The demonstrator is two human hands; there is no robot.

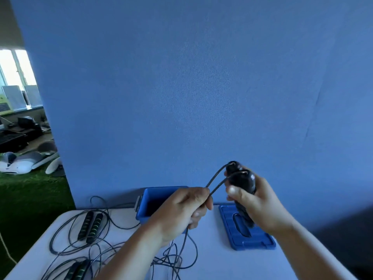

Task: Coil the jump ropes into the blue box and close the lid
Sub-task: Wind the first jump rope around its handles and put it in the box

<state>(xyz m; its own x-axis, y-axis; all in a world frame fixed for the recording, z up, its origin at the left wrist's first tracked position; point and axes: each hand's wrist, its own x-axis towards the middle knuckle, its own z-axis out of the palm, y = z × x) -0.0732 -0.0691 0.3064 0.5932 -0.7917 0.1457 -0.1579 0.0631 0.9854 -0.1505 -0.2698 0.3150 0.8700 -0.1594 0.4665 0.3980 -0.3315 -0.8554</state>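
No text, brand, number or sign can be read. The yellow-green box (4, 106) at the far left edge carries a dark label patch (too small and blurred to read). The green marks on the jump rope handles (90, 225) lying on the table are plain stripes, not letters.

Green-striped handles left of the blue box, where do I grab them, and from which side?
Probably best to take the green-striped handles together across their middles, coming straight down from above. They lie flat on the table, side by side and parallel, so one grip spans both. Their cord loops loosely around them, and the middle keeps clear of it.
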